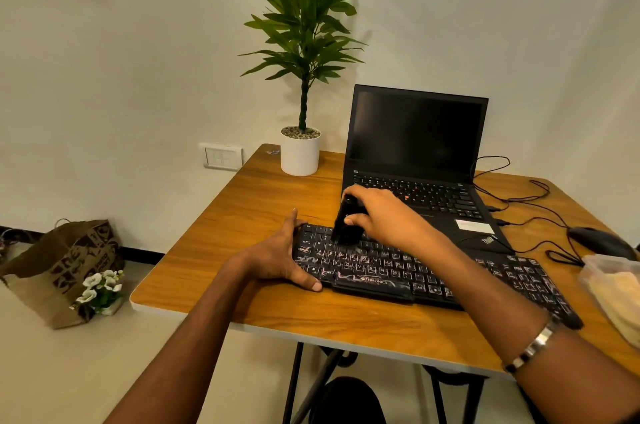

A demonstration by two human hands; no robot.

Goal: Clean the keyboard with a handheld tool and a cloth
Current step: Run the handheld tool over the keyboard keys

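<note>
A black keyboard [408, 271] with pale patterned keys lies across the wooden table [249, 216]. My right hand [384, 216] grips a black handheld brush [346, 226] whose lower end rests on the keys near the keyboard's upper left. My left hand [280, 257] holds the keyboard's left end, thumb along the front edge and fingers at the far corner. A pale cloth [620, 299] lies in a clear container at the right edge of the table.
An open black laptop [415, 146] stands behind the keyboard. A potted plant [300, 150] sits at the back of the table. A black mouse [599, 243] and cables lie to the right. On the floor at left are a paper bag [65, 264] and white flowers [100, 288].
</note>
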